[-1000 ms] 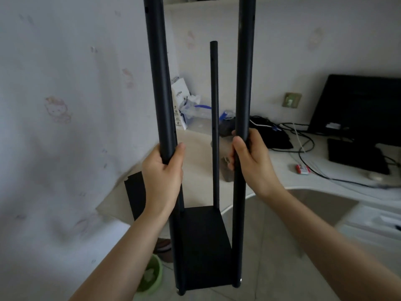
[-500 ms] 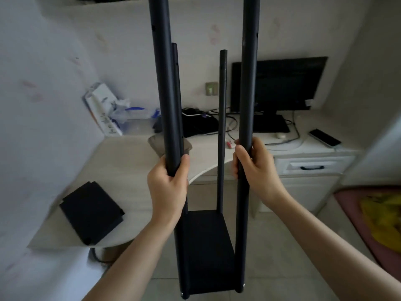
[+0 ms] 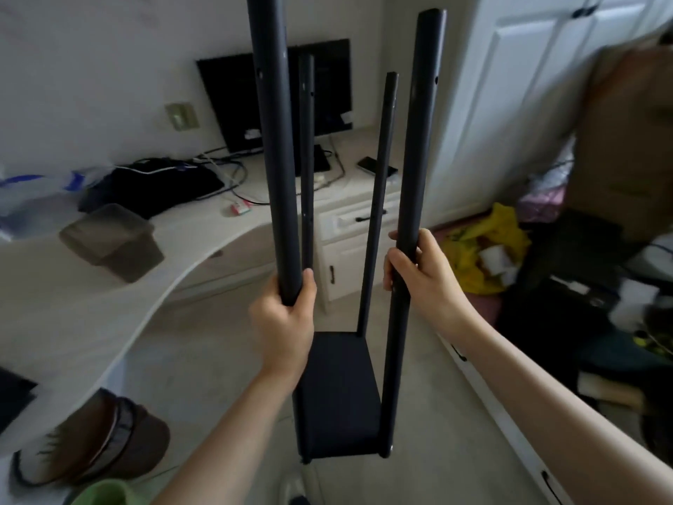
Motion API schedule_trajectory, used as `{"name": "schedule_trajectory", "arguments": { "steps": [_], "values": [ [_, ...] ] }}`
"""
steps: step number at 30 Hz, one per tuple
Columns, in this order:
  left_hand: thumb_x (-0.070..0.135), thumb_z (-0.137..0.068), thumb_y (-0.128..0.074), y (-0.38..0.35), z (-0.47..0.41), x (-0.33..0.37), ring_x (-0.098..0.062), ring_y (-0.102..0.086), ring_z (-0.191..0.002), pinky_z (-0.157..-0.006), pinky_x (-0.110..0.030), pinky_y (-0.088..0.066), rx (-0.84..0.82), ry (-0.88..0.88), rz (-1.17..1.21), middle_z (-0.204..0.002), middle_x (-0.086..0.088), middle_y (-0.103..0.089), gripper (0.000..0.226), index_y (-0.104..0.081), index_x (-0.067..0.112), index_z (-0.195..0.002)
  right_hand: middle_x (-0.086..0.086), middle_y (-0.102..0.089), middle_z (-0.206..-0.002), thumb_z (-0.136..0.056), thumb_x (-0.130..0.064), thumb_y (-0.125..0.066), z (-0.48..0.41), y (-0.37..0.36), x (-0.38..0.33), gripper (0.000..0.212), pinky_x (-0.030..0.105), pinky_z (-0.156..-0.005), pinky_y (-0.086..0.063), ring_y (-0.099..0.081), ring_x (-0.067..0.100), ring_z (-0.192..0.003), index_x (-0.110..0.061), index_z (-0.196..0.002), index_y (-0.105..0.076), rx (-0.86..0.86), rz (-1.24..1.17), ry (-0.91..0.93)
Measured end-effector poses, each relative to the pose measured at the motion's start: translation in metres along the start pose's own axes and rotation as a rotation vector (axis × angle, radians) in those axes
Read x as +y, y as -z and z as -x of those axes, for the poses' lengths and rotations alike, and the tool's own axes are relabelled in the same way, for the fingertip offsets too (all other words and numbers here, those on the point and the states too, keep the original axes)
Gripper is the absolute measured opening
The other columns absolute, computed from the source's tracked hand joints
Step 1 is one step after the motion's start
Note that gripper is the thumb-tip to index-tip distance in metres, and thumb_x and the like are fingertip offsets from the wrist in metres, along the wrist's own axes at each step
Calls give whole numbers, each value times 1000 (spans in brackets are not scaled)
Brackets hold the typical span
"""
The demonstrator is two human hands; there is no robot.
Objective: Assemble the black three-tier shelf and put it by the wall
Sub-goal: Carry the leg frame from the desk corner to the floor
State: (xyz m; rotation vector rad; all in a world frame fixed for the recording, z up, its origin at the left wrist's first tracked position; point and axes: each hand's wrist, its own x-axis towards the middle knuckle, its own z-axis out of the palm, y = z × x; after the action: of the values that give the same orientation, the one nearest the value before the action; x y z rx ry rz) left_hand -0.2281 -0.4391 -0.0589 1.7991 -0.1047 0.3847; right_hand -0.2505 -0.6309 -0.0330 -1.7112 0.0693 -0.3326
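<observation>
Left hand [image 3: 282, 322] wrapped round near left pole [image 3: 274, 140]; right hand [image 3: 422, 275] gripping near right pole [image 3: 415, 140]. Shelf frame [image 3: 338, 399] held upright over floor [image 3: 204, 377], beside desk [image 3: 73, 304], one bottom board fitted.

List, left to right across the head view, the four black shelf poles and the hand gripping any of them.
Thick black near-left pole held by the left hand → thin far-left pole → thin far-right pole → thick near-right pole held by the right hand.
</observation>
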Motion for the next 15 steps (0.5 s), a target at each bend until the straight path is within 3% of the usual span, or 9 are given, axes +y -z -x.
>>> {"name": "schedule_trajectory", "arguments": {
  "steps": [3,5,11,15],
  "values": [
    [27,-97,-66,-41,31,7,-32,-50,-48,-46,-43,-41,-70,0,-13,-53,-12,-51,31,-52,23,-69,2,-57,-74,-101,-9,-47,21,49,6,12,37,-70,-54,-57,26,-69,-13,-112,-45,76,43,-11],
    [31,-97,-65,-65,48,9,-31,-53,-49,-46,-40,-43,-132,29,4,-56,-13,-55,28,-55,24,-72,5,-56,-75,-102,-6,-46,33,76,7,12,32,-67,-53,-55,22,-67,-15,-110,-43,133,36,-30],
    [28,-98,-65,-123,83,2,-36,-51,-50,-46,-38,-41,-357,95,41,-55,-16,-51,30,-53,25,-71,13,-60,-83,-102,-11,-49,76,141,24,18,36,-71,-57,-60,20,-72,-19,-116,-41,275,92,-180],
    [26,-99,-64,-155,97,-9,-18,-48,-42,-43,-27,-41,-567,184,74,-49,0,-48,33,-51,17,-70,2,-59,-79,-102,-11,-49,114,162,40,18,37,-74,-55,-59,15,-71,-19,-117,-42,387,94,-256]
  ]
}}
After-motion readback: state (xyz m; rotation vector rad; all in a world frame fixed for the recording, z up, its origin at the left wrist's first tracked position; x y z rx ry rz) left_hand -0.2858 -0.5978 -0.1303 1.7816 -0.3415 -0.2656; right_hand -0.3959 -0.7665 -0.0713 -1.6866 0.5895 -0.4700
